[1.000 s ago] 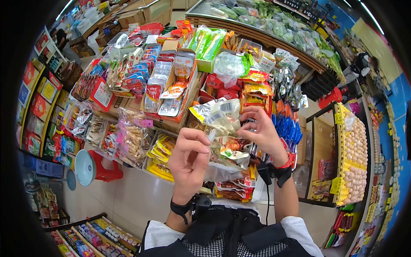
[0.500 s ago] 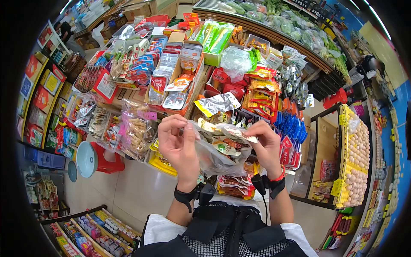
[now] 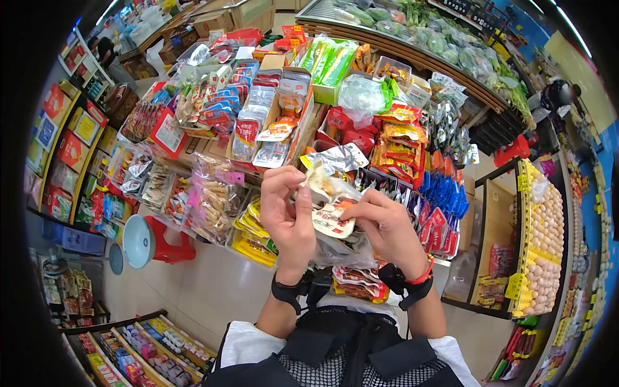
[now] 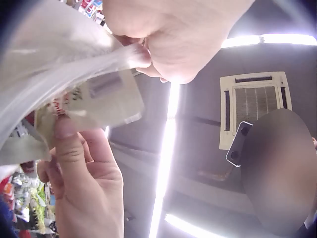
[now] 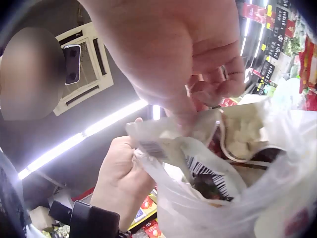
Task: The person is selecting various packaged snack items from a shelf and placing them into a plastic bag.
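In the head view, my left hand pinches the rim of a clear plastic bag in front of my chest. Film bunches between its thumb and fingers in the left wrist view. My right hand has thumb and fingers on a pale snack packet with dark print, at the bag's mouth. Several snack packets fill the bag; one with a barcode shows in the right wrist view. Just beyond the hands, a silver-and-yellow pouch lies on the display.
Boxes of packaged snacks cover the display ahead. Blue packets hang beyond the right hand, and trays of eggs stand farther right. A red stool with a light blue basin stands at left. Vegetables lie at the back.
The right hand moves from the pouch on the display to the bag, then pinches a packet at its mouth. The packet's pale printed face comes up. The left hand takes hold of the bag's rim.
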The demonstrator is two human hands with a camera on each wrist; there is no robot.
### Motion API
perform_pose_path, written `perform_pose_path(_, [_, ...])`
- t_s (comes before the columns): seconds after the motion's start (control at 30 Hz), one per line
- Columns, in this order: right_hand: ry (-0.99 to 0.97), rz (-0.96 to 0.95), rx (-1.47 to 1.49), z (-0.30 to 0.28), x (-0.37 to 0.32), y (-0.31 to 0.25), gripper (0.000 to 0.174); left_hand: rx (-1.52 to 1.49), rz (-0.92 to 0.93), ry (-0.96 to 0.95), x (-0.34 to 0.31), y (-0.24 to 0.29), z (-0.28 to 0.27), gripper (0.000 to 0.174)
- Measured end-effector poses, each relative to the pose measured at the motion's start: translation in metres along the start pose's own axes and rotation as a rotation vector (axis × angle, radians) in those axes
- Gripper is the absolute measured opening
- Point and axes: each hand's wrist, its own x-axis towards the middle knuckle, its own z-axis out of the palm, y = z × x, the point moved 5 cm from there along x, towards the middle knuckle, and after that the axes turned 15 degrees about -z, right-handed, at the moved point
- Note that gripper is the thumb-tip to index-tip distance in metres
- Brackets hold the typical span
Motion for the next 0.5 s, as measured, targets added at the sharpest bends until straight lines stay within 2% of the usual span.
perform_pose_path(0.13, [-0.047, -0.016, -0.283, 0.000, 0.010, -0.009, 0.015, 0.012, 0.063, -0.092, -0.004, 0.014, 0.002, 0.023])
perform_pose_path(0.3, [-0.055, -0.075, -0.350, 0.016, 0.017, 0.000, 0.013, 0.061, -0.045, -0.233, -0.020, 0.018, 0.015, 0.018])
perform_pose_path(0.4, [0.091, -0.010, 0.015, 0.002, 0.010, 0.001, 0.021, 0.018, -0.008, -0.257, -0.018, 0.020, 0.011, 0.019])
perform_pose_path(0.43, [0.169, 0.019, 0.001, -0.010, 0.005, 0.006, 0.031, 0.025, -0.014, -0.250, -0.018, 0.021, 0.009, 0.019])
perform_pose_path(0.47, [0.218, 0.127, -0.098, -0.018, -0.006, 0.018, 0.035, 0.033, -0.021, -0.241, -0.018, 0.023, 0.006, 0.019])
perform_pose_path(0.5, [0.277, 0.190, -0.139, -0.022, -0.019, 0.031, 0.033, 0.042, -0.026, -0.233, -0.018, 0.024, 0.004, 0.019])
